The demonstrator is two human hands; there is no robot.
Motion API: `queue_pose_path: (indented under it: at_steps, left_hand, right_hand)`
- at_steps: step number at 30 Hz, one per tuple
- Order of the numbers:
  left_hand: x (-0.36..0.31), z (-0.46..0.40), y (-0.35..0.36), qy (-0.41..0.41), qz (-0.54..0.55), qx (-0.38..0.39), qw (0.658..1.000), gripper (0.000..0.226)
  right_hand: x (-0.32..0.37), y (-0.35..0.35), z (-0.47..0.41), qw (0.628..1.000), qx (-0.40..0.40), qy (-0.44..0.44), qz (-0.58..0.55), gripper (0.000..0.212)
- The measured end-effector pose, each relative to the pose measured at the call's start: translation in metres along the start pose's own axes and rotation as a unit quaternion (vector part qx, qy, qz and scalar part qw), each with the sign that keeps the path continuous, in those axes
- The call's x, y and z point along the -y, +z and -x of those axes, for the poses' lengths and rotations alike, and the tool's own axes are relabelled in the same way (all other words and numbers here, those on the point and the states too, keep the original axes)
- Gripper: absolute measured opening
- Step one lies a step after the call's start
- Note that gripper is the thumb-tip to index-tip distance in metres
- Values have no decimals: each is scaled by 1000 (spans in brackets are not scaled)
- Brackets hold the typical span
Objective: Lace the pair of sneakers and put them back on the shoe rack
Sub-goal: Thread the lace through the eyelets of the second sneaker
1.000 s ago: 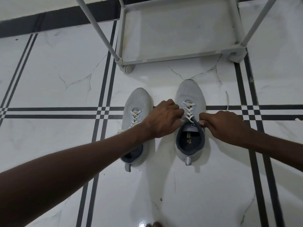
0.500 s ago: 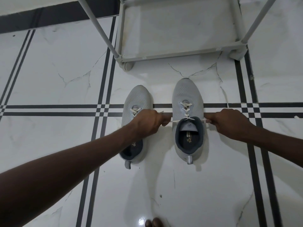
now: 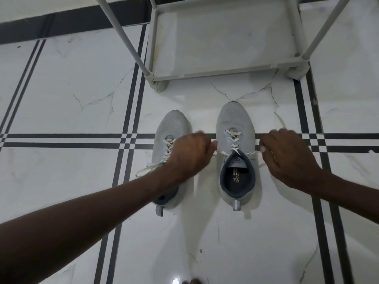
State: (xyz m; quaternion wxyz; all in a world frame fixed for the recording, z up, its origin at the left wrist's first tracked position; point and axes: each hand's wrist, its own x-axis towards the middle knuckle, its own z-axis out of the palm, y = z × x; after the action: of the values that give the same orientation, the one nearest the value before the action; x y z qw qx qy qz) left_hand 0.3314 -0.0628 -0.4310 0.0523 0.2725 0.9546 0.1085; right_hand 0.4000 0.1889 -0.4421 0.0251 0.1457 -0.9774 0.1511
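While both arms reach in from the lower edges of the frame, two grey sneakers sit side by side on the white marble floor (image 3: pixel 61 99) near the middle of the picture, toes pointing toward the top. The right sneaker (image 3: pixel 235 124) stands a little higher in the frame than the left sneaker (image 3: pixel 172 126), and its dark collar and insole are open to view. A cream lace (image 3: pixel 232 140) criss-crosses its eyelets, and the two ends run out sideways from the top eyelets. The left hand (image 3: pixel 190 156) is closed on the end at the left of that shoe, fingers curled together, and it covers part of the left sneaker beneath it. The right hand (image 3: pixel 287 158) sits just to the right of the shoe, its thumb and fingers pinched at the other lace end, which looks taut though blurred. The left sneaker's own lace (image 3: pixel 155 165) trails loose onto the floor at its left side. At the top of the frame stands the pale shoe rack (image 3: pixel 225 71), its bottom shelf bare, well apart from the shoes.
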Motion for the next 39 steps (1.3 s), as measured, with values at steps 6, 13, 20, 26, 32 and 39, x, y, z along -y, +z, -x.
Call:
queue_pose_path:
  at_steps: [6, 13, 20, 26, 32, 39]
  left_hand:
    - [-17, -27, 7, -359, 441, 215, 794, 30]
    - [-26, -68, -26, -298, 671, 204, 647, 31]
    - [-39, -76, -30, -175, 510, 211, 815, 23]
    - [-48, -76, -47, -125, 497, 290, 808, 26]
    - [-35, -75, -51, -172, 504, 232, 814, 40]
    - [-22, -66, -42, 12, 279, 48, 959, 8]
  right_hand:
    - [16, 4, -26, 803, 125, 397, -427, 32]
    - [5, -34, -74, 734, 71, 351, -577, 19]
    - [1, -57, -93, 840, -10, 224, -494, 26]
    - [2, -45, -94, 843, 16, 230, -486, 26]
    - [4, -28, -80, 893, 72, 246, -369, 28]
    - [10, -28, -77, 896, 143, 225, -355, 7]
